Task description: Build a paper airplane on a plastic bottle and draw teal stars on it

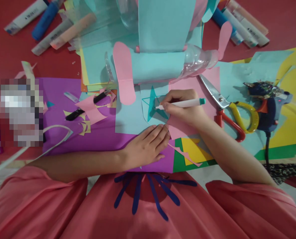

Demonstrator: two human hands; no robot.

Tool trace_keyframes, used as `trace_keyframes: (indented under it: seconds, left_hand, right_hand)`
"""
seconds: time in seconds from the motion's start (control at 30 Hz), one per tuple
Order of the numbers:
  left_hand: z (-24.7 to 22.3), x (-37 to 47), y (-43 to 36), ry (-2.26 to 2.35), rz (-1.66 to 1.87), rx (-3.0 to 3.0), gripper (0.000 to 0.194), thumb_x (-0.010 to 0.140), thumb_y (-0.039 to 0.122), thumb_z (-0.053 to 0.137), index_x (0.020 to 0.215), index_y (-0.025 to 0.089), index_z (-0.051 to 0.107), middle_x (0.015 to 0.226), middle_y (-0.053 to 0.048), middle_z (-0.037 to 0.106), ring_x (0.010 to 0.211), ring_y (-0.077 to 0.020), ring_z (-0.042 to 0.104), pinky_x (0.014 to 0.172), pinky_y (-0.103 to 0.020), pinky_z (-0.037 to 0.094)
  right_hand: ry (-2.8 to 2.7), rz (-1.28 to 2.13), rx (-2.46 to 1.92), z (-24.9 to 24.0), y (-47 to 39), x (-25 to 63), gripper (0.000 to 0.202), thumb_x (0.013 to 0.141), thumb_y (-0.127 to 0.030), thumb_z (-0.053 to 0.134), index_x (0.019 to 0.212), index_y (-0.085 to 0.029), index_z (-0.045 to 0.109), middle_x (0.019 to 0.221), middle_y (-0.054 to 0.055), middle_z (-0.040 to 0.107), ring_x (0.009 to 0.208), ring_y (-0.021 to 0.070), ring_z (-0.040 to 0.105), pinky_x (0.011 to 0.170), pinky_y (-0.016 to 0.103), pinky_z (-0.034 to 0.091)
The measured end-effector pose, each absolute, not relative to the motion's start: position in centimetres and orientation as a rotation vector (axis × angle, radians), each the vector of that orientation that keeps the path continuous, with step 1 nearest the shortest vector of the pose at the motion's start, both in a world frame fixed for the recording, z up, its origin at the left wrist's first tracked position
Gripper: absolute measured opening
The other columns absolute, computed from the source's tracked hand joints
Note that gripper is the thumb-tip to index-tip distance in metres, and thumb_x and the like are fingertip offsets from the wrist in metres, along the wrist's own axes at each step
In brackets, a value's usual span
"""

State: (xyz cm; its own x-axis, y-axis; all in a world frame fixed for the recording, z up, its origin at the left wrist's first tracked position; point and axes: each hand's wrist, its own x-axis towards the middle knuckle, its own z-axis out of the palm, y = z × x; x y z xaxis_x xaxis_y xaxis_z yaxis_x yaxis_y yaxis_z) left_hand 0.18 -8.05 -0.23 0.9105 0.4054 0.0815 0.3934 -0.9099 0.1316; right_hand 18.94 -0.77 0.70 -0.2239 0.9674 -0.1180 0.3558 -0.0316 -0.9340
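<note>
In my right hand [184, 108] is a white marker [187, 103] with a teal end, its tip on a teal star [152, 104]. The star is partly coloured in, on a light blue paper piece [128, 119]. My left hand [150, 144] lies flat with fingers stretched out over the lower edge of that paper. Just beyond stands a plastic bottle [200, 61] wrapped in light blue paper, with pink propeller-like blades [124, 73] at one end and a pink tail piece [224, 38] at the other.
Scissors [221, 99] with red and yellow handles lie to the right, beside a blue glue gun [269, 114] with a cord. Several markers [70, 31] rest at the upper left, more at the upper right. Paper scraps [93, 109] cover a purple sheet [60, 139] on the left.
</note>
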Motion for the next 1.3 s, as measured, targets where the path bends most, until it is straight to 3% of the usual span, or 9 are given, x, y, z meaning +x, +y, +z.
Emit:
trace_keyframes:
  seconds: [0.2, 0.37, 0.53, 0.67, 1.0, 1.3]
  left_hand:
    - [-0.25, 0.16, -8.08, 0.627, 0.181, 2.956, 0.057, 0.095, 0.044, 0.050, 0.135, 0.003, 0.049, 0.142, -0.020, 0.053, 0.131, -0.0302, 0.050, 0.112, -0.041, 0.036]
    - [-0.19, 0.12, -8.07, 0.629, 0.149, 2.960, 0.058, 0.095, 0.044, 0.049, 0.136, 0.003, 0.048, 0.143, -0.020, 0.052, 0.132, -0.0295, 0.049, 0.113, -0.041, 0.036]
    - [-0.18, 0.17, -8.02, 0.631, 0.171, 2.965, 0.058, 0.095, 0.044, 0.049, 0.136, 0.003, 0.048, 0.144, -0.020, 0.051, 0.132, -0.0297, 0.049, 0.112, -0.041, 0.036]
    - [-0.16, 0.21, -8.00, 0.629, 0.191, 2.967, 0.057, 0.094, 0.044, 0.050, 0.134, 0.004, 0.050, 0.142, -0.019, 0.053, 0.130, -0.0292, 0.051, 0.111, -0.040, 0.037]
    - [-0.23, 0.16, -8.07, 0.634, 0.176, 2.963, 0.057, 0.095, 0.044, 0.049, 0.136, 0.004, 0.049, 0.143, -0.020, 0.052, 0.131, -0.0293, 0.050, 0.112, -0.040, 0.037]
    - [-0.44, 0.17, -8.05, 0.618, 0.165, 2.946, 0.058, 0.096, 0.044, 0.049, 0.137, 0.003, 0.048, 0.144, -0.021, 0.050, 0.132, -0.0301, 0.049, 0.112, -0.041, 0.036]
  right_hand:
    - [-1.569, 1.266, -1.382, 0.63, -0.70, 19.05, 0.019, 0.074, -0.019, 0.063, 0.057, -0.020, 0.055, 0.055, -0.001, 0.057, 0.054, 0.0110, 0.050, 0.051, 0.027, 0.039]
    - [-1.411, 1.213, -1.260, 0.24, -0.71, 18.98, 0.036, 0.091, -0.039, 0.051, 0.059, -0.021, 0.056, 0.054, 0.000, 0.056, 0.048, 0.0102, 0.050, 0.047, 0.028, 0.038]
    - [-1.463, 1.144, -1.324, 0.25, -0.72, 18.93, 0.012, 0.082, -0.021, 0.064, 0.072, -0.021, 0.058, 0.066, -0.001, 0.059, 0.056, 0.0102, 0.053, 0.054, 0.028, 0.041]
    - [-1.499, 1.121, -1.378, 0.30, -0.78, 18.86, 0.014, 0.080, -0.012, 0.060, 0.071, -0.021, 0.056, 0.067, -0.002, 0.059, 0.057, 0.0095, 0.051, 0.056, 0.028, 0.042]
    - [-1.538, 1.102, -1.410, -0.07, -0.67, 18.84, 0.013, 0.078, -0.017, 0.061, 0.068, -0.021, 0.055, 0.062, -0.002, 0.058, 0.057, 0.0108, 0.050, 0.055, 0.028, 0.042]
    - [-1.592, 1.183, -1.421, 0.47, -0.82, 18.87, 0.016, 0.073, -0.013, 0.057, 0.061, -0.021, 0.052, 0.058, -0.001, 0.057, 0.056, 0.0114, 0.048, 0.054, 0.028, 0.039]
